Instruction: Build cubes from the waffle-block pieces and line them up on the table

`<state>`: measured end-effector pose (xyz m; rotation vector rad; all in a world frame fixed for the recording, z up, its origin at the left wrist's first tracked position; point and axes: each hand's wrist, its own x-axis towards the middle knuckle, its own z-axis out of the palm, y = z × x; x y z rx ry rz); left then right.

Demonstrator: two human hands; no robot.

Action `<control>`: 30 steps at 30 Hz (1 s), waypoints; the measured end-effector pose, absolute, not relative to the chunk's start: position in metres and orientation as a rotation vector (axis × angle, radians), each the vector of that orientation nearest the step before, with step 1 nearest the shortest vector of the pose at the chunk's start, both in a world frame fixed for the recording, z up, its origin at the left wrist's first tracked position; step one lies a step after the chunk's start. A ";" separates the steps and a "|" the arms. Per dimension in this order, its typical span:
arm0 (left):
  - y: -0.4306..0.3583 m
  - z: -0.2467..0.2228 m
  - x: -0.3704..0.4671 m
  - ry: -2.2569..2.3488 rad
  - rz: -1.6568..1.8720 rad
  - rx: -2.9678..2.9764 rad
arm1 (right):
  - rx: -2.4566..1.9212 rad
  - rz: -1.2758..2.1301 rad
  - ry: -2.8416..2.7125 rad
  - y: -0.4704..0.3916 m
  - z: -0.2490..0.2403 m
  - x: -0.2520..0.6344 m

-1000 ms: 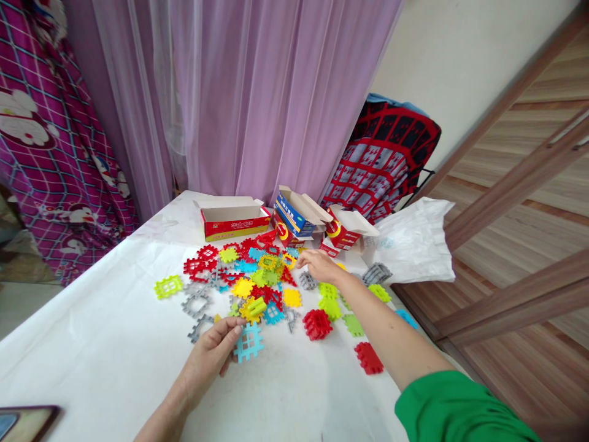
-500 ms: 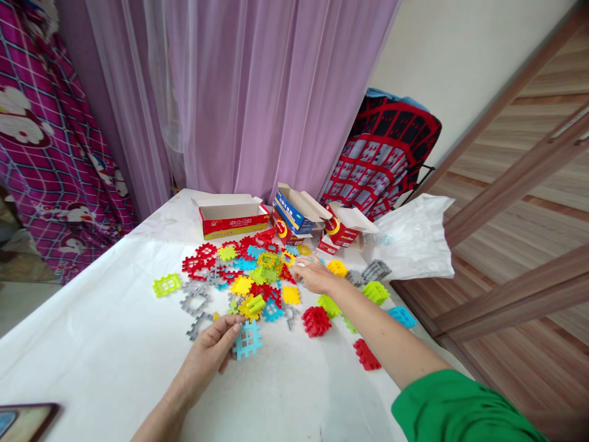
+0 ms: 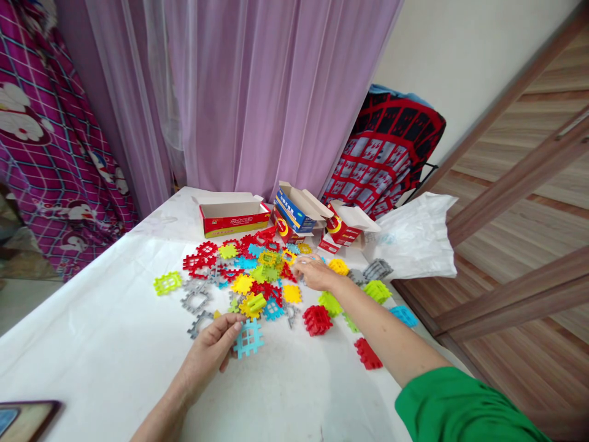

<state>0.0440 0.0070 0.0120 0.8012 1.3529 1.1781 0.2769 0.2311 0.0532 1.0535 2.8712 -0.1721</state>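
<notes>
Pinched between the thumb and fingers of my left hand (image 3: 216, 337) is a light blue window-pattern building tile (image 3: 249, 338) with notched edges, held in front of a loose pile. My right hand (image 3: 313, 272) reaches to the pile's right side with its fingers curled down; what is in them is hidden. Close by its fingertips lie a yellow frame tile (image 3: 288, 257) and a red piece (image 3: 288, 272). The pile mixes red, yellow, green, blue and grey tiles, among them a flat yellow tile (image 3: 292, 294) and a green piece (image 3: 256, 302).
Stacked tiles sit right of the pile: red (image 3: 317, 320), yellow (image 3: 338, 266), green (image 3: 377, 291), blue (image 3: 404, 315) and another red (image 3: 368, 353). Behind stand an open red box (image 3: 235, 220), a blue box (image 3: 294, 212) and a white bag (image 3: 409, 239). A phone (image 3: 27, 420) lies at the near left.
The view has shifted very slightly. My left hand still holds the light blue tile, and my right hand stays at the pile's right side with little visible movement.
</notes>
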 end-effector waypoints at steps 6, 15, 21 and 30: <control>0.006 0.003 0.042 1.323 1.174 0.829 | 1.209 -0.124 2.741 0.240 0.080 0.290; 0.006 0.002 0.041 1.310 1.177 0.832 | 1.037 -0.035 2.615 0.241 0.069 0.288; 0.006 0.004 0.043 1.334 1.195 0.828 | 1.016 -0.033 2.582 0.246 0.063 0.284; 0.007 0.003 0.041 1.333 1.177 0.834 | 1.048 -0.054 2.563 0.250 0.054 0.285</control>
